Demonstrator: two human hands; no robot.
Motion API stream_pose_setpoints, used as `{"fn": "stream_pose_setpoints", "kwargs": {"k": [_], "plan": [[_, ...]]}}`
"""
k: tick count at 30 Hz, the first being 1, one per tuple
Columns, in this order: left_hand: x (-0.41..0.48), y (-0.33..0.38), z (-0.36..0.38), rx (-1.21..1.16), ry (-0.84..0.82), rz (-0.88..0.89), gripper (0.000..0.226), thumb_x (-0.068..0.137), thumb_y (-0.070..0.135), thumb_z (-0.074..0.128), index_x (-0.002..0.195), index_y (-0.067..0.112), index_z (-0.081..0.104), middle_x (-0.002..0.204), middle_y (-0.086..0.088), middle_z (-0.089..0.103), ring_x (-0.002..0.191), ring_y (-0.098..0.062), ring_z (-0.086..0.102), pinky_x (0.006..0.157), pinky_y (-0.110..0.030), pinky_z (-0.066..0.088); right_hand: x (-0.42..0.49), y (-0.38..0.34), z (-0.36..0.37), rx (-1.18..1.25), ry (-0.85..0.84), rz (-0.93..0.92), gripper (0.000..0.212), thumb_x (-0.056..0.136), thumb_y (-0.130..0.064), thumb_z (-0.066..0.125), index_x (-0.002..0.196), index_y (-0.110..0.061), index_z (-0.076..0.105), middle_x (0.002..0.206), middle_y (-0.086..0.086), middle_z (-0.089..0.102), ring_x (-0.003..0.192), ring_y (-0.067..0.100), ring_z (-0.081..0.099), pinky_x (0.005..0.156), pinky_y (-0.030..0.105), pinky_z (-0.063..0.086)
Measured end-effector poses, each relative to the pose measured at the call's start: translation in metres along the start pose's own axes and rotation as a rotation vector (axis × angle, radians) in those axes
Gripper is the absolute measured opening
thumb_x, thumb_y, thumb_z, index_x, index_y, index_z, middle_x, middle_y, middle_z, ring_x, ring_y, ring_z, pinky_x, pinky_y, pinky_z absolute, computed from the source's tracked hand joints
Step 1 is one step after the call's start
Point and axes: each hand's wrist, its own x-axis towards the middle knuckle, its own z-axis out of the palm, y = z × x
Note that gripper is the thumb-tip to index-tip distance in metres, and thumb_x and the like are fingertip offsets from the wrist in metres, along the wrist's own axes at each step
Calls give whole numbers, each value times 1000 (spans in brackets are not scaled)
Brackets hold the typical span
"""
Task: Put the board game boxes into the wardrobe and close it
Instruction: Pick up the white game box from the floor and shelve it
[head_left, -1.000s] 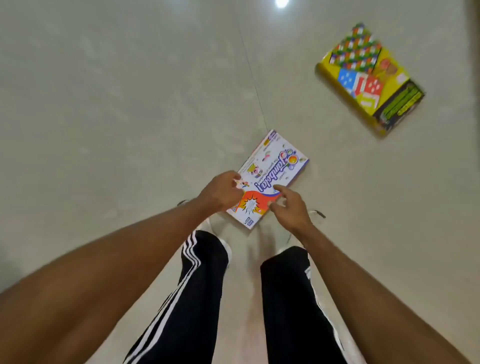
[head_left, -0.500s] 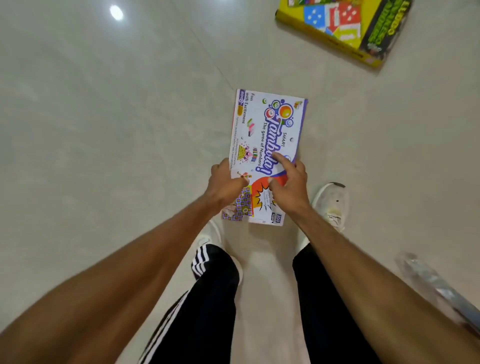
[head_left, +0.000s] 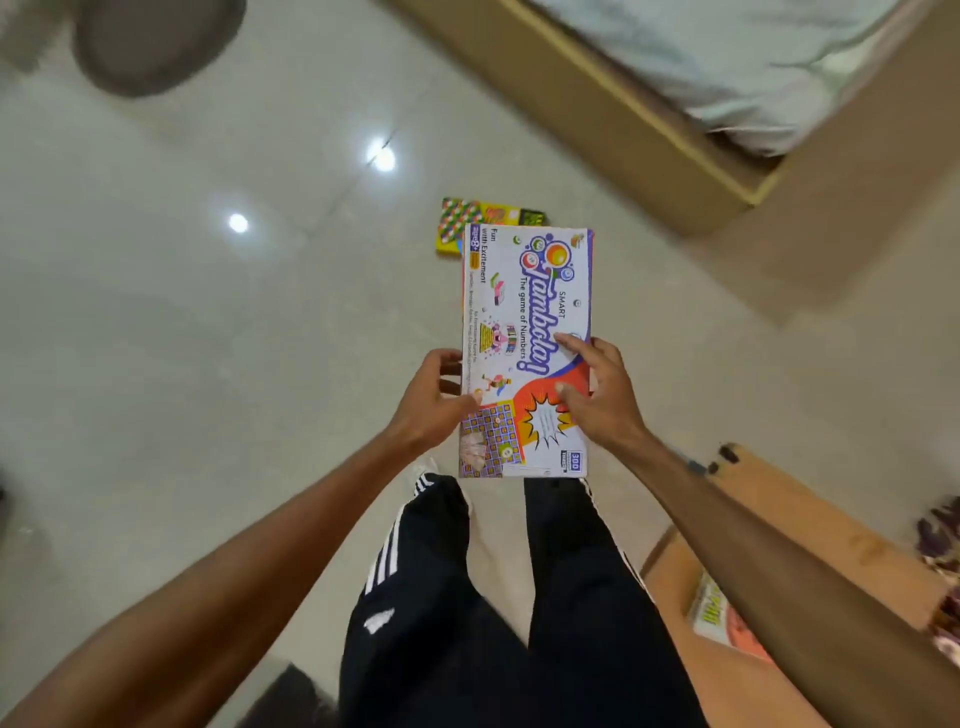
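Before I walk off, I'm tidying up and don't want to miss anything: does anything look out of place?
Yes: a yellow game box lies on the floor, partly hidden behind the Tambola box that the left hand and right hand hold. It is not yet put away.

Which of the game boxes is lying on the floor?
The yellow box, partly hidden behind the white Tambola box, which the left hand and right hand hold up in the air.

The Tambola box is before me; behind it at twelve o'clock a second box lies on the floor, the bed at two o'clock.
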Motion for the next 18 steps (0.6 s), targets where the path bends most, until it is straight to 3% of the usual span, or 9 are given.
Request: {"fn": "stream_pose_setpoints", "kwargs": {"k": [4, 6, 11, 15, 18], "plan": [[-38, 75, 30, 64, -44, 50, 50, 83, 14, 74, 123, 17, 44, 120, -3, 61, 94, -17, 67, 77, -36, 60, -38, -26, -80, 22, 45, -36, 60, 83, 2, 66, 133, -27, 53, 126, 0, 38, 116, 15, 52, 80, 4, 49], [-41, 109, 55, 94, -50, 93, 57, 81, 15, 76, 127, 20, 42, 117, -2, 59, 95, -17, 66, 74, -35, 60, -44, -28, -120, 49, 79, -53, 57, 84, -1, 67, 134, -25, 53, 125, 1, 39, 114, 14, 53, 77, 5, 51], [-10, 187, 126, 136, -111, 229, 81, 79, 14, 79, 142, 32, 31, 112, 0, 57, 98, -17, 63, 69, -29, 57, -28, -19, -221, 114, 195, -94, 56, 84, -2, 66, 133, -27, 54, 127, 3, 41, 116, 19, 55, 86, 32, 59], [28, 248, 175, 184, -177, 314, 84, 77, 13, 80, 143, 32, 32, 111, -2, 59, 99, -18, 63, 69, -29, 57, -3, -9, -289, 157, 291, -88, 58, 83, -1, 66, 132, -28, 55, 125, 2, 43, 116, 16, 56, 89, 27, 57], [65, 298, 211, 233, -222, 365, 84, 75, 13, 81, 142, 33, 34, 109, -4, 61, 98, -19, 65, 73, -36, 60, 21, -1, -339, 185, 378, -89, 58, 82, 3, 64, 131, -27, 57, 127, 2, 44, 116, 13, 56, 95, 20, 51]]}}
